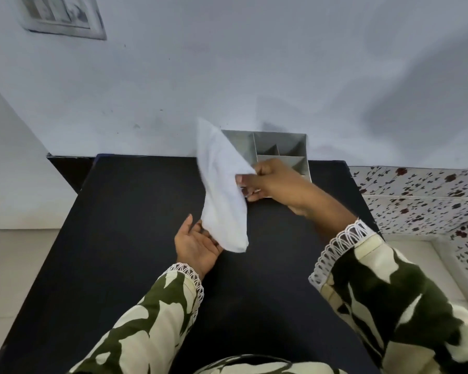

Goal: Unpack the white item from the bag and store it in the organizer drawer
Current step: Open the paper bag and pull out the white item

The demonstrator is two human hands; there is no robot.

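Note:
A white cloth item [222,184] hangs above the black table [119,238], pinched at its right edge by my right hand [273,182]. My left hand [196,245] lies palm up under the cloth's lower end, fingers apart, touching it from below. Behind the cloth stands the grey organizer [278,149] with several compartments, against the wall. My right hand and the cloth cover its front and left part. No bag is in view.
A pale wall [227,63] rises right behind the table. A floral-patterned surface [422,198] lies to the right of the table, and a pale ledge [11,157] to the left. A vent grille [62,17] hangs at the upper left.

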